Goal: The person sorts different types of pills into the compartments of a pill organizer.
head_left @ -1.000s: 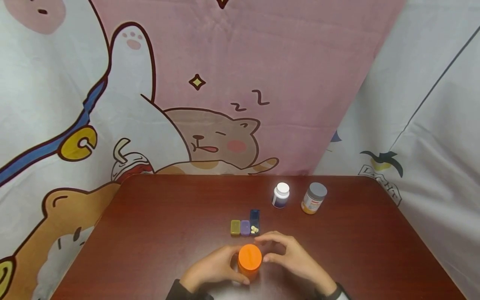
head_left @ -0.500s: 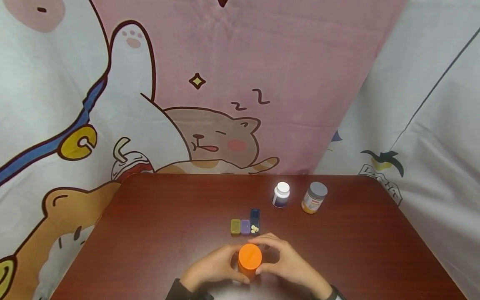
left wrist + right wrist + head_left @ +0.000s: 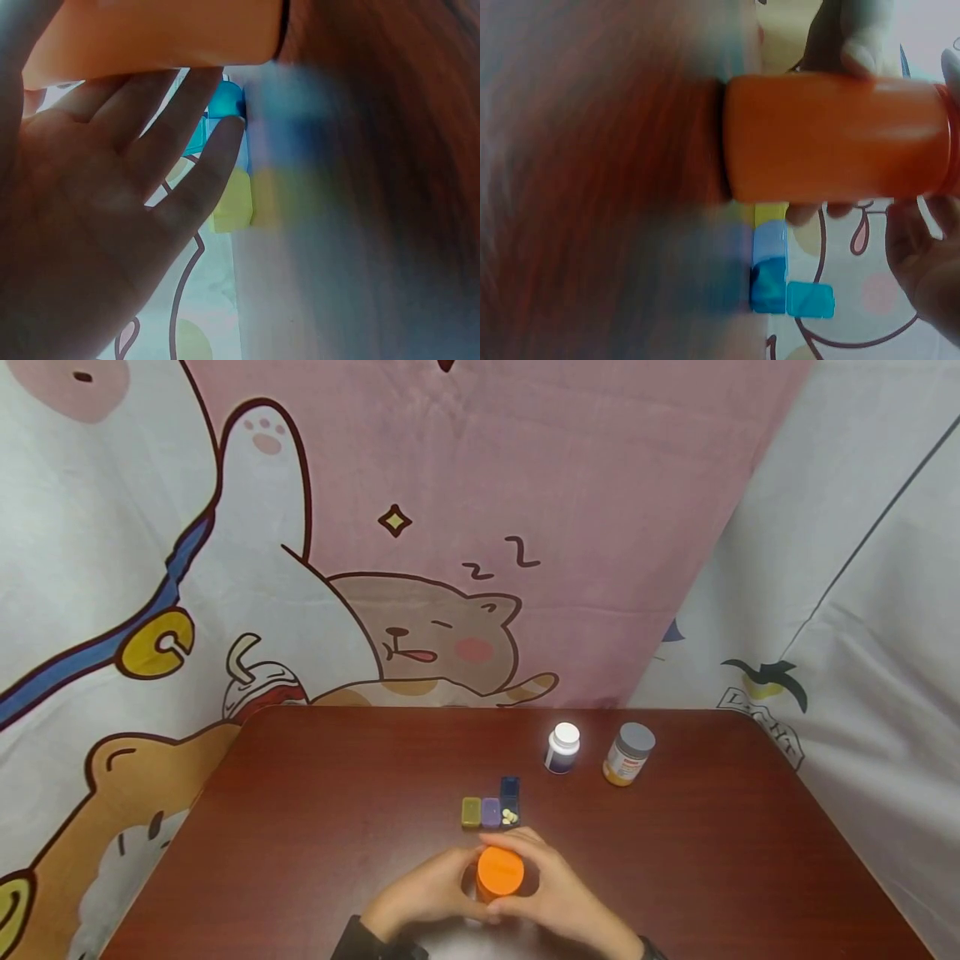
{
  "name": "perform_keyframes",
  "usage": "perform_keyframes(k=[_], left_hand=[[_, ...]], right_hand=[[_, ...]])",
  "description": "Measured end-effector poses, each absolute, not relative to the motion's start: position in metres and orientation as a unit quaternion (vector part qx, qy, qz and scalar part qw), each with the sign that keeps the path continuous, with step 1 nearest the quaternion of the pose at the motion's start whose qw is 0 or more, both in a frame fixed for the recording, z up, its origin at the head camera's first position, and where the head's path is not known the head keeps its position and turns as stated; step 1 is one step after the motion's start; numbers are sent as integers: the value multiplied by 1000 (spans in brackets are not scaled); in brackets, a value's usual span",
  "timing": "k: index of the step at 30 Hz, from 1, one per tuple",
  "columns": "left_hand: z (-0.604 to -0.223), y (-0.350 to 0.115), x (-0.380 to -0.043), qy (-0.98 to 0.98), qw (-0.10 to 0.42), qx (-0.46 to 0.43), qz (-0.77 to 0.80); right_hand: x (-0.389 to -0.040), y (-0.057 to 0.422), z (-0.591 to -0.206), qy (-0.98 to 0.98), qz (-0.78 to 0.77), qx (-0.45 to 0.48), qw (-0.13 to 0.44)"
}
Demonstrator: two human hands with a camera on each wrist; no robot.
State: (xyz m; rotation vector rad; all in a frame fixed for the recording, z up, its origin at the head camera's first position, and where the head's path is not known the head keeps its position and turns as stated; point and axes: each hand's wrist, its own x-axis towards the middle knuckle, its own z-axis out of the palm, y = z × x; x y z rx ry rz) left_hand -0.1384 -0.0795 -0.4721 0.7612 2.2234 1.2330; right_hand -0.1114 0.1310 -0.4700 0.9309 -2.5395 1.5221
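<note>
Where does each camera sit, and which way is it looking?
Head: on the person's head, looking forward and down at the table; the left hand and right hand show around an orange bottle.
Left wrist: on that wrist, looking along the left hand at the orange bottle; the table appears sideways.
Right wrist: on that wrist, looking at the orange bottle close up, also sideways; fingers of both hands show.
Shared: both wrist views show the orange bottle and pill box.

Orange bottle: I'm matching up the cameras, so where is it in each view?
Head: orange bottle, bottom centre.
Left wrist: top left, cut off by the top edge.
Right wrist: upper right, reaching the right edge.
Shared landmark: pill box, its yellow end visible in all three.
</note>
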Motion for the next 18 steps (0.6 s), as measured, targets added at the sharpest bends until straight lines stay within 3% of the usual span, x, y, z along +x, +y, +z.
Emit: perform_keyframes(k=[12,18], left_hand=[[-472,-78,-139,822,217,299,433],[-468,-78,-136,833,222,282,421]], right_hand=[[-99,112,-464,-881,319,273,220],[-99,112,-463,-888,281,271,244]])
